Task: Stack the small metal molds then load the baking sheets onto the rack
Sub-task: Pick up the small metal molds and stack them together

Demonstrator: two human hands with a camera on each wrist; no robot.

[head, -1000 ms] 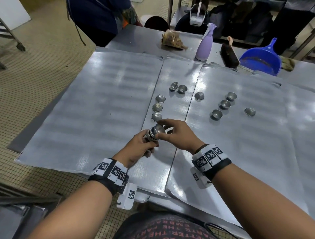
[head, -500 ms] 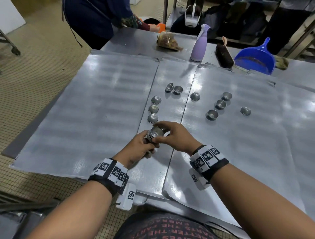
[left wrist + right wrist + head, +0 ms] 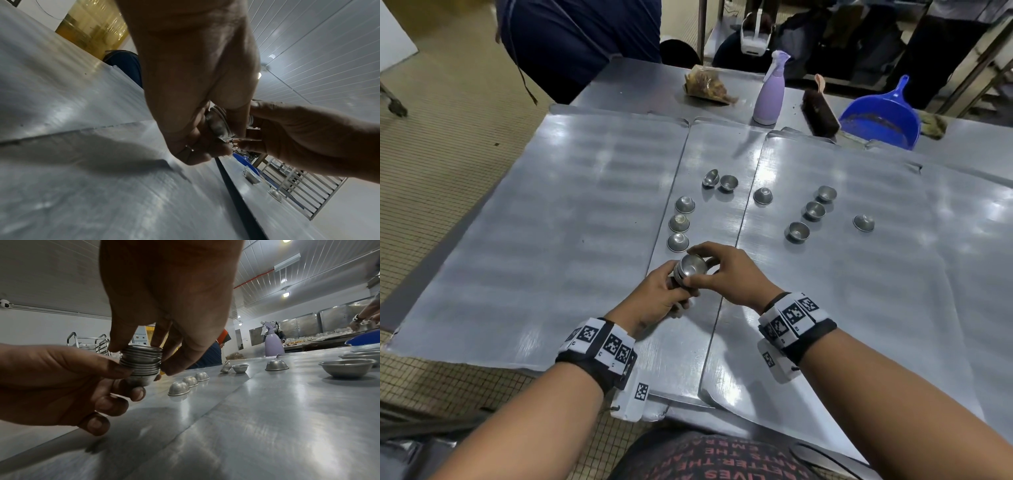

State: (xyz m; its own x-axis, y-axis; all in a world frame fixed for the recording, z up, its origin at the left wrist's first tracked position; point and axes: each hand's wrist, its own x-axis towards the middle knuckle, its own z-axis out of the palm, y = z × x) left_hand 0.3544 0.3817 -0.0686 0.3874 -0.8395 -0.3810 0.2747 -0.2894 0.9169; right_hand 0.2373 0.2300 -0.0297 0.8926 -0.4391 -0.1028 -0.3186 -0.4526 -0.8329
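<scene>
A commercial bakery or production kitchen. Large flat baking sheets cover a steel worktable, with small metal molds scattered on them. A wheeled tray rack stands by the far wall, and another rack shows in the left wrist view. The ceiling is white panelling with round lights, the floor small tiles. A spray bottle, brush and blue dustpan sit at the table's far edge, and other workers stand at stainless counters

Overhead lights glare on the baking sheets; wrist views blur.
</scene>
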